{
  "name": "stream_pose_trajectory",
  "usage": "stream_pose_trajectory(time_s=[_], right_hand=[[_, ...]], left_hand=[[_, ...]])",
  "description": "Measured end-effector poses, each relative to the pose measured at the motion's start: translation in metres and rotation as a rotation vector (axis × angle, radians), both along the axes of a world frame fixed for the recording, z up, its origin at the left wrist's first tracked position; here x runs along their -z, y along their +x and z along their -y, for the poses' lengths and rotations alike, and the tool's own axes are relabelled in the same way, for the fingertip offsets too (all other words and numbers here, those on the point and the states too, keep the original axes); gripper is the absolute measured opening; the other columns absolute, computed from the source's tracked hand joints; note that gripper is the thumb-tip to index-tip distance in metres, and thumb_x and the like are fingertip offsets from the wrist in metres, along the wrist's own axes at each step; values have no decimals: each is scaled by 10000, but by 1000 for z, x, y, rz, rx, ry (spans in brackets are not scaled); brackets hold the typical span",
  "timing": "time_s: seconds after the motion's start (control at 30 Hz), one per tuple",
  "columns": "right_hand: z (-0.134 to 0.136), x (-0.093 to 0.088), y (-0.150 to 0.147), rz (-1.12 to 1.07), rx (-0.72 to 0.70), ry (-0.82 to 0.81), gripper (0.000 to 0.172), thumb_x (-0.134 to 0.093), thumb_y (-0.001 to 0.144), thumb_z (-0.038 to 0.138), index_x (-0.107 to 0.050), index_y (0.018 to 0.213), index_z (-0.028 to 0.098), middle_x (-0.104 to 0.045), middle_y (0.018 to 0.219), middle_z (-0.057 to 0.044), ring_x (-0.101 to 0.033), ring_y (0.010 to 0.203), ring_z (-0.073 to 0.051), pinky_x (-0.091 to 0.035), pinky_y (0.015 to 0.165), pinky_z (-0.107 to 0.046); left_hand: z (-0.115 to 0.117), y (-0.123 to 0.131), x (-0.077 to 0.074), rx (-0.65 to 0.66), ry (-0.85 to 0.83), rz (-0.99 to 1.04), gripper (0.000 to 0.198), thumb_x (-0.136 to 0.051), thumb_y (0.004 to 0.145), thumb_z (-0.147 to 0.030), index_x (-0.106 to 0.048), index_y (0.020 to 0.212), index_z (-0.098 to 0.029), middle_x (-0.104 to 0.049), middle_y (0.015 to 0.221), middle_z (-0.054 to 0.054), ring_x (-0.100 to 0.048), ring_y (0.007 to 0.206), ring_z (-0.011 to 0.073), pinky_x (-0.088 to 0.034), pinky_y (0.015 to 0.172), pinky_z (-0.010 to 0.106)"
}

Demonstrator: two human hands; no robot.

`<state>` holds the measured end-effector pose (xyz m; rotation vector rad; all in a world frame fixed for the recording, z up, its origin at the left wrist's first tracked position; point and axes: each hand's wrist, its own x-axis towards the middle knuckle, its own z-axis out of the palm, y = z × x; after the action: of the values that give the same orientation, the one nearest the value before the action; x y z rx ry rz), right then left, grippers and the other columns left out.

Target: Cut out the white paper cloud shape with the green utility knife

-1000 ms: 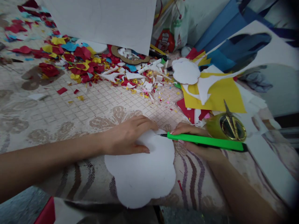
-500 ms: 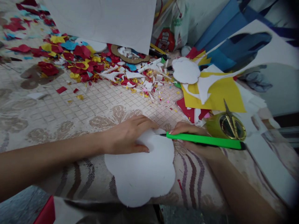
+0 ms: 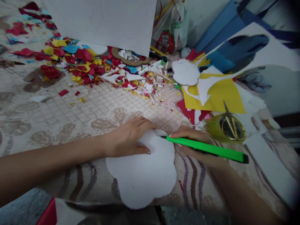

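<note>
My left hand lies flat on the upper left part of a white scalloped, cloud-shaped sheet, fingers stretched and thumb apart. The sheet looks like foam or thick card, and its lower end reaches past the table's near edge. In my right hand is a green utility knife, its black end pointing right. The knife's thin dark tip touches or hovers just over the sheet's upper right part; I cannot tell which. My right fingers wrap round the handle, partly hidden behind it.
Golden-handled scissors rest on a roll of yellowish tape at right. Behind are yellow sheets, a smaller white scalloped piece and a white cut-out frame. Coloured paper scraps and a large white board stand farther back.
The knife's black rear end has swung lower, toward me, so the handle slants more. Its tip stays near the same spot. My left hand has hardly moved on the sheet.
</note>
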<state>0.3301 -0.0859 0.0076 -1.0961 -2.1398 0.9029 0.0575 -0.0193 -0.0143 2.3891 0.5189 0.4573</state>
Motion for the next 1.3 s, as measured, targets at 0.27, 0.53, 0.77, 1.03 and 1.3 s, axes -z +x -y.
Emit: stream_pose_trajectory(time_s=[0.27, 0.53, 0.77, 1.03, 1.3], right_hand=[[13, 9, -4, -23, 39, 85, 303, -606, 930, 181, -661, 1213, 275, -727, 1005, -49, -692, 925, -187, -542, 732, -297], [16, 15, 9, -22, 125, -14, 278, -635, 922, 187, -677, 1172, 301, -730, 1033, -24, -694, 942, -169, -554, 769, -281], [23, 17, 7, -25, 163, 17, 281, -637, 907, 161, -679, 1160, 275, -744, 1050, -32, -711, 955, -170, -578, 788, -276], [39, 12, -7, -1, 254, 89, 349, -594, 888, 96, -671, 1168, 289, -738, 1042, -12, -706, 926, -162, -579, 810, -273], [59, 19, -7, 1, 344, 36, 335, -606, 916, 163, -649, 1215, 306, -710, 1092, -19, -680, 970, -185, -579, 825, -305]], left_hand=[[2, 0, 2, -33, -31, -19, 563, -766, 773, -263, -497, 1268, -239, -634, 1236, 92, -576, 1187, 299, -451, 1021, 454], [2, 0, 2, -32, -16, -22, 507, -726, 811, -268, -504, 1260, -188, -642, 1210, 96, -585, 1161, 293, -457, 1007, 461], [2, 0, 3, -34, 1, -22, 511, -731, 803, -289, -504, 1250, -191, -635, 1223, 100, -574, 1174, 294, -448, 1017, 447], [4, 0, 5, -71, 10, -47, 534, -764, 779, -310, -490, 1230, -221, -632, 1207, 79, -577, 1164, 286, -445, 1010, 453], [7, 0, 5, -95, 13, -48, 540, -774, 775, -306, -497, 1229, -218, -630, 1213, 75, -571, 1169, 283, -441, 1011, 444]])
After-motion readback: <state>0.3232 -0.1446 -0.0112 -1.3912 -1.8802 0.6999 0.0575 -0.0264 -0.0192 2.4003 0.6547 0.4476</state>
